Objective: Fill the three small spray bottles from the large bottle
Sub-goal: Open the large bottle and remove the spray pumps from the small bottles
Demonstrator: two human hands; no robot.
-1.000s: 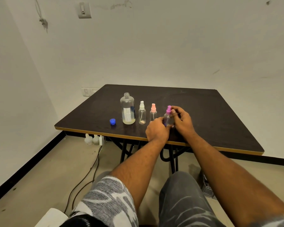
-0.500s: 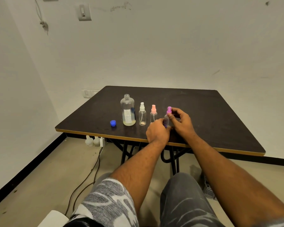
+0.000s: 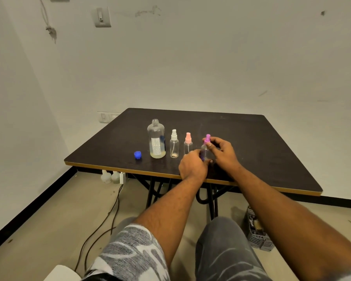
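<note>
Purple-topped spray bottle point(image 3: 206, 152), upright between the hands, long axis vertical. Body wrapped low by left hand point(image 3: 193, 167), just beyond its knuckles; spray top point(image 3: 207, 138) pinched by right hand point(image 3: 224, 153), curled in from the right. Likely unscrewing about that axis.

The large bottle point(image 3: 156, 140) bears a white label, its print too small to read.

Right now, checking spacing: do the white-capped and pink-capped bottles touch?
Apart: head view shows bare table between the white-capped bottle and the pink-capped bottle.
</note>
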